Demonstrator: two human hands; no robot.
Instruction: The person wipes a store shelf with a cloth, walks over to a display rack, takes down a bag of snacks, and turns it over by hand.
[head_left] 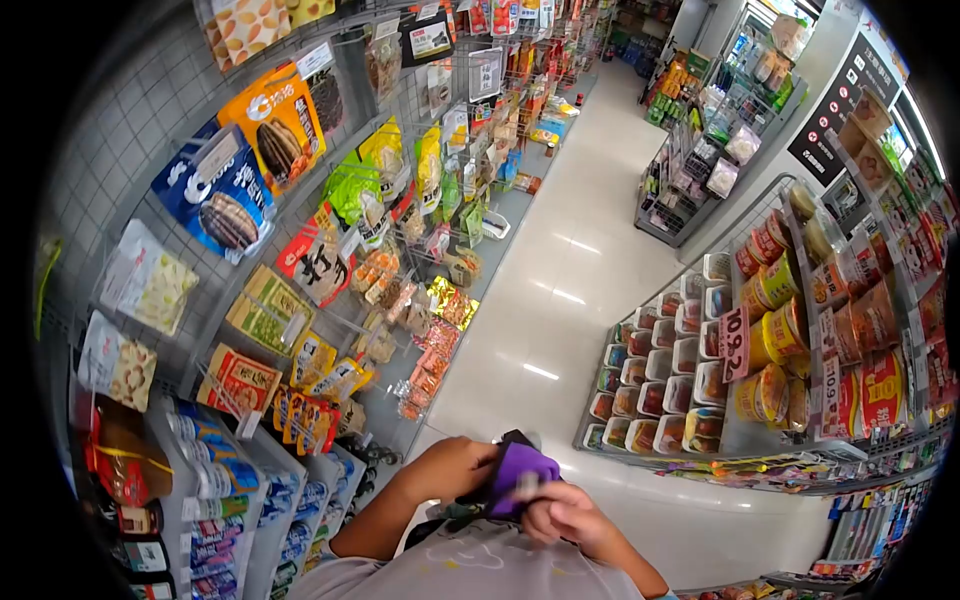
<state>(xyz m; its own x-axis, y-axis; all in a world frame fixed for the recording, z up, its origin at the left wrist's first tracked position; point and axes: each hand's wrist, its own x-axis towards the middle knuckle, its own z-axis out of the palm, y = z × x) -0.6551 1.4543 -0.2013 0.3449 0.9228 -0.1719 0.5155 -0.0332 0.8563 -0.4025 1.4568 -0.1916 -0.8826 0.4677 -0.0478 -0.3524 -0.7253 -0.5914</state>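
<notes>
My left hand (458,470) is closed on the edge of a purple piece with a black border (528,470), which looks like a soft pouch or folded cloth; its kind cannot be made out. It is held up in front of my light-coloured top (480,565). My right hand (570,520) is at its right side, fingers curled and slightly blurred. A small dull spot shows at those fingertips, too smeared to name, overlapping the purple surface.
Snack bags hang on a wire rack (120,160) to the left, including a blue bag (225,205). Small packs fill a low shelf (255,500). To the right stands a shelf with yellow tubs (782,335) and packed trays (660,370). A pale tiled aisle (540,300) runs between.
</notes>
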